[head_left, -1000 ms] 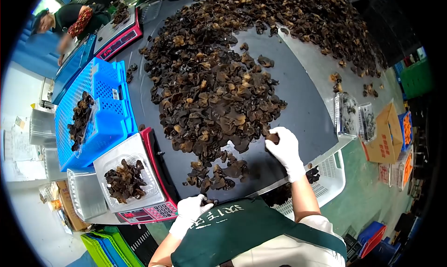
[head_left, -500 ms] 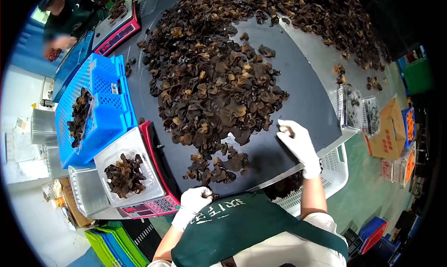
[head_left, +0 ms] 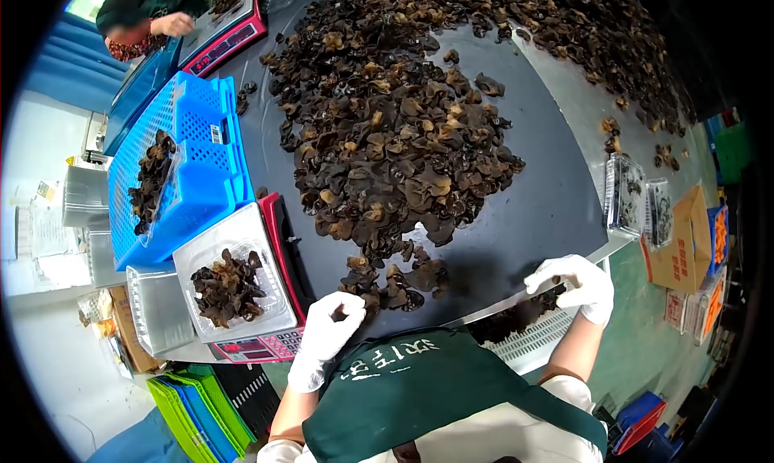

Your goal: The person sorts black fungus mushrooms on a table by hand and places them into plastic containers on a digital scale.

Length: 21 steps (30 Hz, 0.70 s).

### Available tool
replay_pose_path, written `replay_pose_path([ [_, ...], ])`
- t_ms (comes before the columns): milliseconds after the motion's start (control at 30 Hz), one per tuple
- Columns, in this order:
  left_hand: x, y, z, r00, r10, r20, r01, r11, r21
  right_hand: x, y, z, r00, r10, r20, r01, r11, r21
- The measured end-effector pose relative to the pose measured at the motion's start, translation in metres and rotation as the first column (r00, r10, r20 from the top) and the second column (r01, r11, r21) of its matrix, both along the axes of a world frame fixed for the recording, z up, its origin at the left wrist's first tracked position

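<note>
My left hand [head_left: 330, 331], in a white glove, is at the table's near edge, between the scale and a small cluster of wood ear mushrooms [head_left: 395, 287]. Its fingers curl in a pinch; whatever may be between them is hidden. Over the right part of the near edge hovers my right hand [head_left: 579, 287], also gloved, its thumb and fingers apart and bent, with nothing seen in it. Beyond both hands spreads a big heap of dark brown wood ear mushrooms [head_left: 395, 156]. A clear plastic tray of mushrooms [head_left: 230, 289] rests on the red and silver scale [head_left: 282, 342] to the left.
A blue crate [head_left: 201, 152] at left bears another mushroom-filled tray. Below the table edge stands a white basket [head_left: 532, 339] with dark pieces. Clear containers [head_left: 625, 195] sit at the right edge near a cardboard box [head_left: 685, 241]. A co-worker's hand [head_left: 172, 24] is beside another scale.
My right hand has drawn back from the tabletop toward the near right edge. My left hand has risen slightly forward. The view has shifted, and the co-worker's hand shows nearer the far scale.
</note>
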State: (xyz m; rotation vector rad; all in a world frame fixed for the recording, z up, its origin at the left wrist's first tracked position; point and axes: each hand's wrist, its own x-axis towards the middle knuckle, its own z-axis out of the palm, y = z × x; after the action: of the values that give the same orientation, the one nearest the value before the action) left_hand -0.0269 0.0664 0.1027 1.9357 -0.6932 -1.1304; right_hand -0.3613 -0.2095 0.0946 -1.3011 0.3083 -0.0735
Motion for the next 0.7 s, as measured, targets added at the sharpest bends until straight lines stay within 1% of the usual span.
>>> replay_pose_path([
  [67, -0.009, -0.012, -0.004, 0.996, -0.067, 0.057, 0.071, 0.994, -0.082, 0.001, 0.007, 0.014, 0.999, -0.029, 0.019, 0.03, 1.0, -0.008],
  [100, -0.017, -0.019, -0.005, 0.984, -0.169, 0.052, 0.172, 0.983, -0.064, 0.005, 0.012, 0.021, 0.997, -0.077, -0.003, 0.077, 0.996, -0.045],
  [133, -0.026, -0.026, -0.01, 0.918, -0.372, 0.139, 0.393, 0.902, -0.179, 0.011, 0.017, 0.026, 0.992, -0.124, -0.021, 0.122, 0.989, -0.083],
  [167, -0.042, -0.031, -0.009, 0.889, -0.456, -0.038, 0.435, 0.868, -0.24, 0.018, 0.019, 0.029, 0.995, -0.097, -0.006, 0.095, 0.987, -0.132],
  [200, -0.052, -0.034, -0.007, 0.822, -0.532, -0.205, 0.461, 0.832, -0.31, 0.026, 0.02, 0.029, 0.995, -0.098, -0.003, 0.096, 0.986, -0.133],
  [267, -0.049, -0.033, -0.007, 0.842, -0.539, 0.006, 0.532, 0.83, -0.167, 0.038, 0.022, 0.026, 0.993, 0.0, -0.117, -0.037, 0.949, -0.314],
  [300, -0.043, -0.033, -0.012, 0.848, -0.422, 0.319, 0.486, 0.86, -0.155, 0.043, 0.027, 0.015, 0.995, 0.001, -0.104, -0.043, 0.912, -0.407],
  [333, -0.031, -0.034, -0.019, 0.718, -0.366, 0.592, 0.492, 0.869, -0.059, 0.049, 0.033, 0.01, 0.984, -0.024, -0.177, -0.051, 0.911, -0.41],
  [367, -0.023, -0.032, -0.027, 0.614, -0.323, 0.72, 0.389, 0.918, 0.081, 0.057, 0.037, 0.006, 0.98, -0.022, -0.199, -0.072, 0.888, -0.454],
  [400, -0.01, -0.029, -0.044, 0.572, -0.318, 0.756, 0.323, 0.935, 0.149, 0.066, 0.041, 0.004, 0.975, -0.02, -0.222, -0.095, 0.864, -0.495],
  [433, -0.006, -0.031, -0.049, 0.514, -0.308, 0.801, 0.294, 0.94, 0.173, 0.075, 0.046, 0.004, 0.955, -0.061, -0.29, -0.072, 0.9, -0.429],
  [467, -0.003, -0.031, -0.053, 0.451, -0.298, 0.841, 0.261, 0.945, 0.195, 0.081, 0.053, -0.002, 0.938, -0.118, -0.326, -0.03, 0.908, -0.417],
  [500, -0.001, -0.029, -0.062, 0.451, -0.298, 0.841, 0.258, 0.946, 0.196, 0.087, 0.056, -0.01, 0.944, -0.14, -0.298, -0.005, 0.899, -0.438],
  [567, 0.002, -0.027, -0.079, 0.438, -0.237, 0.867, 0.266, 0.956, 0.127, 0.093, 0.06, -0.021, 0.949, -0.177, -0.26, 0.042, 0.891, -0.453],
  [600, 0.002, -0.028, -0.074, 0.438, -0.235, 0.868, 0.265, 0.956, 0.125, 0.093, 0.059, -0.02, 0.95, -0.177, -0.258, 0.042, 0.89, -0.455],
  [667, 0.001, -0.027, -0.059, 0.671, -0.163, 0.723, 0.111, 0.987, 0.12, 0.088, 0.055, -0.014, 0.941, -0.2, -0.274, 0.062, 0.896, -0.44],
  [700, -0.001, -0.027, -0.049, 0.735, -0.139, 0.663, 0.054, 0.987, 0.148, 0.083, 0.051, -0.012, 0.937, -0.222, -0.27, 0.077, 0.886, -0.458],
])
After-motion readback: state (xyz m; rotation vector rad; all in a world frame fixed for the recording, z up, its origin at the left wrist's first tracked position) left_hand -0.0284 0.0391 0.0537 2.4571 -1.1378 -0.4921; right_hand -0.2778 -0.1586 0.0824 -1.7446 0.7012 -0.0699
